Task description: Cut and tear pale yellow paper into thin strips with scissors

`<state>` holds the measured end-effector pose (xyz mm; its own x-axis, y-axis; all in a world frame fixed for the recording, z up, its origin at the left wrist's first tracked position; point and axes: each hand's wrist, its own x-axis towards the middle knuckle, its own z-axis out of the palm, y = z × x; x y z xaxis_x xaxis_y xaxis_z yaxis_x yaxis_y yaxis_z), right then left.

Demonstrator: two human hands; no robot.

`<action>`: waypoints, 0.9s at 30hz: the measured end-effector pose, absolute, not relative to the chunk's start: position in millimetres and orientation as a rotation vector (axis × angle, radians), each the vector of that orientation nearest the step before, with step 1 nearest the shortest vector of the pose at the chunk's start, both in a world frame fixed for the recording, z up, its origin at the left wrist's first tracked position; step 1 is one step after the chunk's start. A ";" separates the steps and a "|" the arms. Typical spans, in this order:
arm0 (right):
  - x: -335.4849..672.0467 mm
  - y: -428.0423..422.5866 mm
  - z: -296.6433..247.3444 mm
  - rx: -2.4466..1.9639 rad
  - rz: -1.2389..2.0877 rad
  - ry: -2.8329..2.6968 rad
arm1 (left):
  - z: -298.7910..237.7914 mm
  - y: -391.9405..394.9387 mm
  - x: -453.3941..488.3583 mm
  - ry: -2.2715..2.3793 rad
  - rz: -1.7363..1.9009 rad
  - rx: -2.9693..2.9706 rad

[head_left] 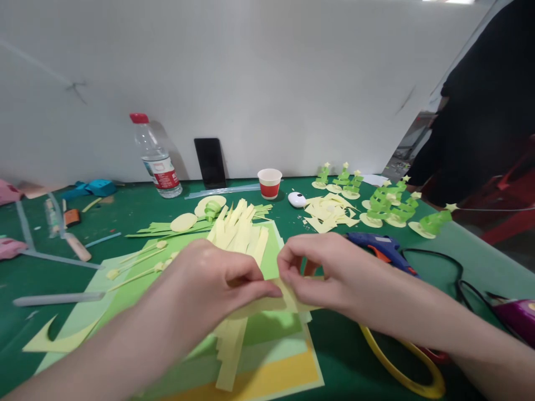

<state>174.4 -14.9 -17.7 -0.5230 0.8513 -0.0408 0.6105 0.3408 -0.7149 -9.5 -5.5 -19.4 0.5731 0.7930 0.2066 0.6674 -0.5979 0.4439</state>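
My left hand and my right hand meet at the middle, both closed on a pale yellow paper strip. The strip runs crosswise between the fingertips, and part of it is hidden by my fingers. Beneath it lies a pile of pale yellow paper strips, fanned out over green paper sheets. Left of my left hand rest several thin paper stems with small knotted ends. A blue glue gun lies beyond my right wrist, and yellow-handled scissors are partly under my right forearm.
At the back stand a water bottle, a black phone and a paper cup. Several green paper spirals with stars stand at the right, near yellow scraps. A person in dark clothes is beyond the table.
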 end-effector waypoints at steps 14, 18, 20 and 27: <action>206.1 0.9 -5.3 -1.415 0.964 -2.283 | 2.0 11.3 -27.3 1.498 0.418 2.122; 215.5 3.5 -1.7 -1.464 0.816 -2.344 | 4.7 13.7 -29.8 1.562 0.396 2.082; 219.9 5.9 -0.8 -1.556 0.707 -2.309 | 5.8 15.5 -31.0 1.576 0.398 2.078; 198.0 0.3 -4.6 -1.319 0.478 -1.965 | -2.7 13.8 -21.4 1.483 0.426 2.104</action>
